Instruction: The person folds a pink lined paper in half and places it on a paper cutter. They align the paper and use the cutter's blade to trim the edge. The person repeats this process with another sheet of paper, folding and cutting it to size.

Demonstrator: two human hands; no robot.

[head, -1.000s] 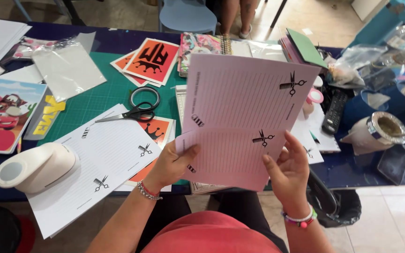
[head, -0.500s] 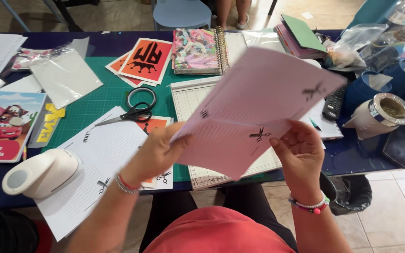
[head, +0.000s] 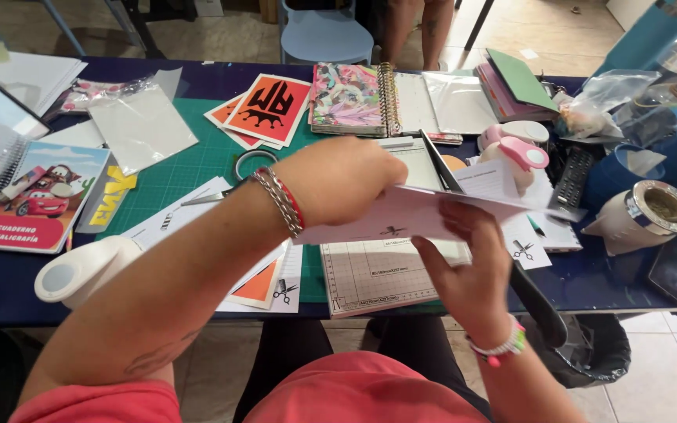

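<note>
A pale pink sheet [head: 432,211] printed with small scissor marks lies almost flat above the table, held between both hands. My left hand [head: 338,182] curls over its near left part from above, with bracelets on the wrist. My right hand [head: 464,270] grips the sheet's front edge from below, thumb on top. Under the sheet sits a white gridded paper trimmer [head: 378,274] with a black blade arm [head: 538,305] sticking out over the table edge. Scissors [head: 248,166] rest on the green cutting mat [head: 186,168], partly hidden by my left forearm.
Orange-and-black cards [head: 269,106], a colourful spiral notebook [head: 346,94], a white paper punch [head: 80,270], a pink punch [head: 523,149], a metal-rimmed cup [head: 642,215] and a children's workbook [head: 37,200] crowd the blue table. Another person's legs stand behind a chair [head: 323,31].
The pink sheet has tipped from upright facing me down to nearly flat over the trimmer. My left hand has moved from its left edge onto its top.
</note>
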